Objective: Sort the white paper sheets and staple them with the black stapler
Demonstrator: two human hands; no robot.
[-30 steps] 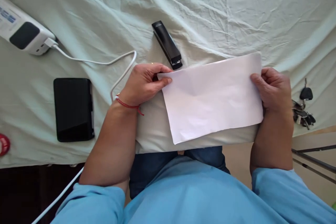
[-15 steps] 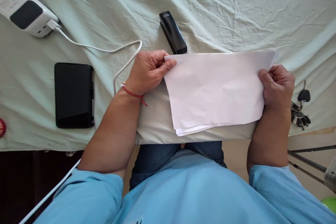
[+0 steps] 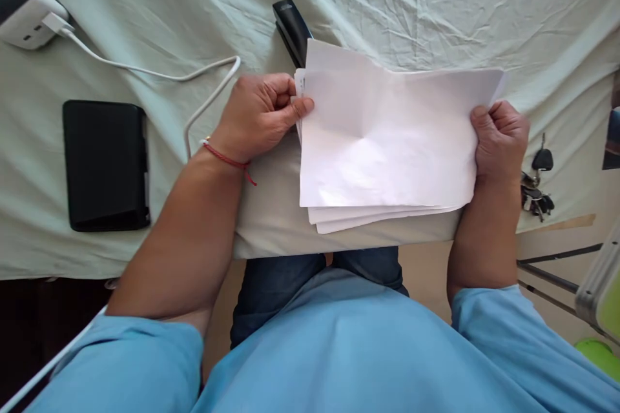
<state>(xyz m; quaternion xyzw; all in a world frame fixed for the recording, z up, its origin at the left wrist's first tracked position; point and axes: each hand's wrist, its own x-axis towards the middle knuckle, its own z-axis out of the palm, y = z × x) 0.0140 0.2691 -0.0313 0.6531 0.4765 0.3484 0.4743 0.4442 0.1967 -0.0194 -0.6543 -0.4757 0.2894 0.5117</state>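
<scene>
Several white sheets of paper (image 3: 387, 135) are held between my two hands above the near edge of the table. My left hand (image 3: 271, 113) pinches the stack at its left edge, thumb on top. The top sheet bulges up near that corner and sits askew from those beneath. On the right edge, my right hand (image 3: 501, 142) is closed on the sheets, thumb above and fingers below. A black stapler (image 3: 291, 29) lies just past the upper left corner, its near end hidden by the paper.
At the left lies a black tablet-like device (image 3: 106, 164). A white cable (image 3: 145, 71) runs from a white power strip (image 3: 33, 13). A bunch of keys (image 3: 537, 197) rests right of my right hand. Wrinkled pale green cloth (image 3: 436, 6) covers the table.
The top sheet has shifted and buckled upward at its left side, baring the edges of sheets below. The whole view has moved, so table things appear further left.
</scene>
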